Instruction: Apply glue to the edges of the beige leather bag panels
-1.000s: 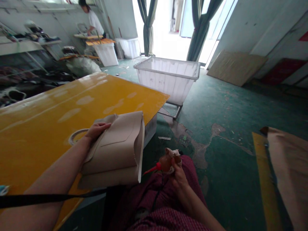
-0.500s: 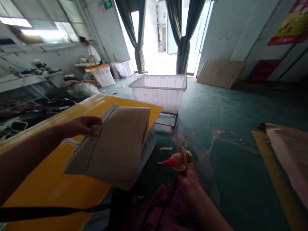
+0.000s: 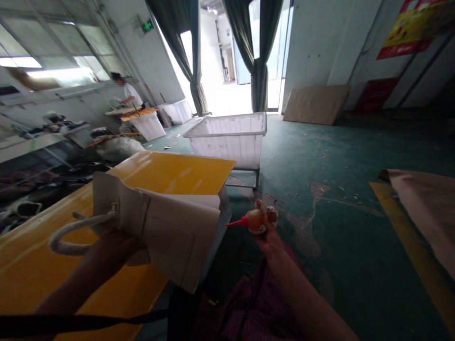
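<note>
My left hand point(image 3: 115, 246) grips a beige handbag point(image 3: 167, 227) near its top and holds it lifted above the yellow table point(image 3: 170, 174), its white loop handle point(image 3: 76, 232) hanging toward me on the left. My right hand point(image 3: 267, 237) is closed around a small brown glue bottle point(image 3: 254, 219) wrapped in a rag, its red nozzle pointing left at the bag's right edge, a short gap away. My lap in dark red checked cloth point(image 3: 256, 308) lies below.
A large translucent white bin point(image 3: 229, 137) on a metal frame stands on the green floor beyond the table. Another person point(image 3: 124, 92) works at a far bench beside more white bins. Brown sheet material point(image 3: 426, 208) lies at right. Cluttered shelves line the left wall.
My left hand picked the bag up off the table and turned it so its handle faces me. The right hand with the glue bottle rose slightly. The view tilted upward.
</note>
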